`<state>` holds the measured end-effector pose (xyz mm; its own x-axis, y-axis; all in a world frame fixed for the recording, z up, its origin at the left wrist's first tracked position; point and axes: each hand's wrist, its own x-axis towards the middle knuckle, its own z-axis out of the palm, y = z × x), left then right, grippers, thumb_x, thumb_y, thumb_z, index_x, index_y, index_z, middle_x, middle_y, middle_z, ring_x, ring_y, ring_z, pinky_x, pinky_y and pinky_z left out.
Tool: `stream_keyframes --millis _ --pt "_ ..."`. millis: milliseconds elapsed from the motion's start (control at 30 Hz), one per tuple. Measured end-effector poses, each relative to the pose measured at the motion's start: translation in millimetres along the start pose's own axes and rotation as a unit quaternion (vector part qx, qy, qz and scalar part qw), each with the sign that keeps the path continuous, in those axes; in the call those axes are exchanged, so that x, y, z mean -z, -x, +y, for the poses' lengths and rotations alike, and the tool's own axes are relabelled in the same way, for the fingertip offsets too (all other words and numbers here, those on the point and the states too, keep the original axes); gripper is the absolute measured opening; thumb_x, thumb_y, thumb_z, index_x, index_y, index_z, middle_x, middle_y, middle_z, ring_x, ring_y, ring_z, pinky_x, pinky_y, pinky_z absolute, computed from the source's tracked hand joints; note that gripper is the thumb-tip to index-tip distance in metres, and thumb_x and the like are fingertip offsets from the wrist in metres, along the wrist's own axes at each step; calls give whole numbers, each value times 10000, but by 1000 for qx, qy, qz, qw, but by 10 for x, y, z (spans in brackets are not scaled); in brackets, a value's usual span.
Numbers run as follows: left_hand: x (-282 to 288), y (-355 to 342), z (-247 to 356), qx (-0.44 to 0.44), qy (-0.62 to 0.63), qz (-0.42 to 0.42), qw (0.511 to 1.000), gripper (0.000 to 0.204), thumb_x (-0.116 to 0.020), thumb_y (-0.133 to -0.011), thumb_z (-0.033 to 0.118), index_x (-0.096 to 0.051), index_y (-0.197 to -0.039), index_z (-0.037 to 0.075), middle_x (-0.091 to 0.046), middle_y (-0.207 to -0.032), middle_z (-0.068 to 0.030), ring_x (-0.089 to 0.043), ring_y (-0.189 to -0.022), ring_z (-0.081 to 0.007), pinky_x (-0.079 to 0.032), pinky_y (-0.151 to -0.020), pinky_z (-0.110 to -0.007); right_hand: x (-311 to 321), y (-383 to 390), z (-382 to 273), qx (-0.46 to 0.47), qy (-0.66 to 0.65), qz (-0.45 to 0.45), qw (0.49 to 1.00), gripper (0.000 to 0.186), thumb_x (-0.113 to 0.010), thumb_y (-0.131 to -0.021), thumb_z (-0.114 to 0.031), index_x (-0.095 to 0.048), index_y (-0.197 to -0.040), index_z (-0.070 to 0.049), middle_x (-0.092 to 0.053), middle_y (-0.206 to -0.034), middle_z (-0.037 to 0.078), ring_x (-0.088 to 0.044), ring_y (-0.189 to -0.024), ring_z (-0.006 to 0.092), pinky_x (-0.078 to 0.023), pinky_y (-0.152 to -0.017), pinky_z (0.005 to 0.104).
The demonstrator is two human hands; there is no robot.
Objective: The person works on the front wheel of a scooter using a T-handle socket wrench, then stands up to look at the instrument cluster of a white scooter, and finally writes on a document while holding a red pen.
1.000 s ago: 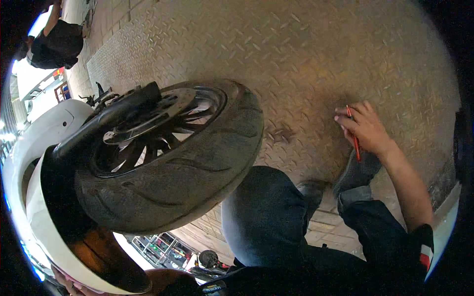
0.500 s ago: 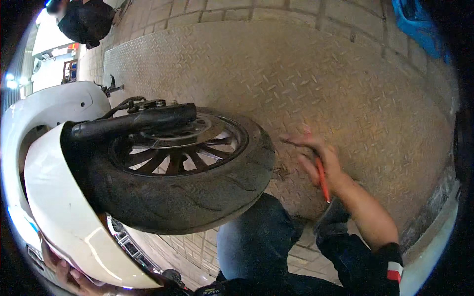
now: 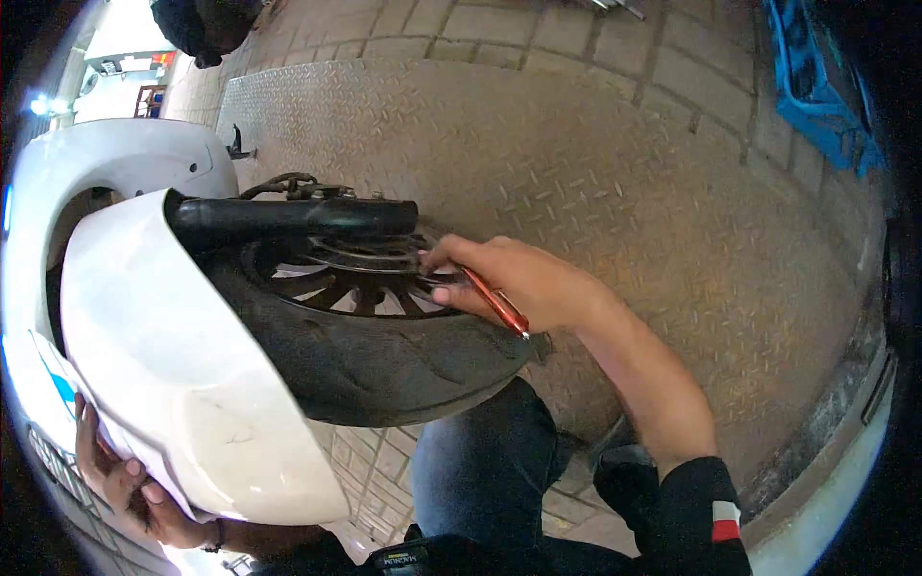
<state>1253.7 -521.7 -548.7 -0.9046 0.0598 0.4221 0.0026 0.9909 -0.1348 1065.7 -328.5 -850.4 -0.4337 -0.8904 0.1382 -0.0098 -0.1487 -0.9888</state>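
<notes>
My right hand (image 3: 480, 278) reaches over the scooter's front wheel, its fingers closed around a slim red pen (image 3: 499, 305) with a shiny clip. The fingertips are at the dark spoked rim (image 3: 360, 293), close to the brake disc (image 3: 360, 254). Whether they touch the rim, I cannot tell. At the lower left my left hand (image 3: 130, 485) grips the edge of the glossy white front fender (image 3: 182, 355), with the thumb tucked beneath it. The black tyre (image 3: 413, 370) lies sideways in view below the black fork leg (image 3: 298, 219).
Under the wheel spreads a worn metal tread plate (image 3: 576, 144), bordered by paving bricks (image 3: 480, 24). A blue plastic crate (image 3: 816, 96) stands at the far right. At the top left is a person in dark clothing (image 3: 206, 24). My jeans-clad knee (image 3: 485, 461) is near the tyre.
My right hand has moved left from over the tread plate to the wheel, carrying the pen. The fender and wheel appear shifted in view, and more of my left hand shows.
</notes>
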Motion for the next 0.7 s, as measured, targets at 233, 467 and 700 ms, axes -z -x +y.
stream_keyframes --millis 233,467,700 --pt "-42 -76 104 19 -17 29 999 350 -550 -877 434 -555 -774 100 -544 -1194 -243 -423 -1234 -467 -251 -1041 -627 -103 42 -144 -74 27 29 996 333 -559 -930 -301 -530 -1136 -41 -628 -827 216 -643 -798 353 -481 -695 421" --pt "-129 -209 185 33 27 73 996 253 -620 -727 346 -632 -686 97 -622 -1040 -214 -527 -1124 -427 -234 -1058 -600 -265 130 -222 -82 -33 118 989 330 -546 -940 -258 -536 -1152 -5 -642 -1031 155 -626 -979 260 -476 -860 374" --pt "-136 -180 117 10 31 58 998 240 -613 -728 343 -650 -718 106 -620 -1087 -217 -525 -1145 -432 -247 -1052 -596 -429 323 -80 -66 -55 206 975 293 -538 -940 -201 -527 -1145 8 -606 -1103 125 -590 -1043 209 -444 -920 336"
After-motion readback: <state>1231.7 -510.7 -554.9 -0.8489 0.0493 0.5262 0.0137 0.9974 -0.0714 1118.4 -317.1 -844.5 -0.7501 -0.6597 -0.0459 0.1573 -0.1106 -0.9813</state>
